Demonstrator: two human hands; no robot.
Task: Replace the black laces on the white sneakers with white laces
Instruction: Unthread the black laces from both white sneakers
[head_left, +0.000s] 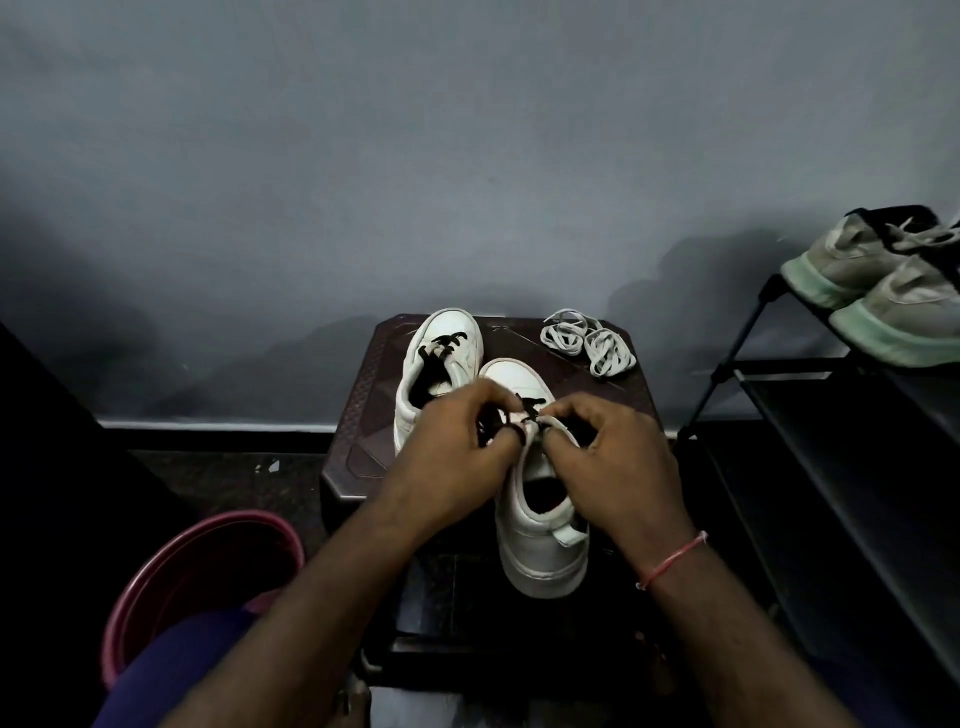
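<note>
Black lace on nearer sneaker is pinched by left hand and right hand.

Bare stool top between near sneaker and white laces; shoe rack close right.

A single head-worn camera looks forward and down, close over the stool, toward the grey wall behind.

Left hand and right hand pinch near sneaker's black lace
</note>
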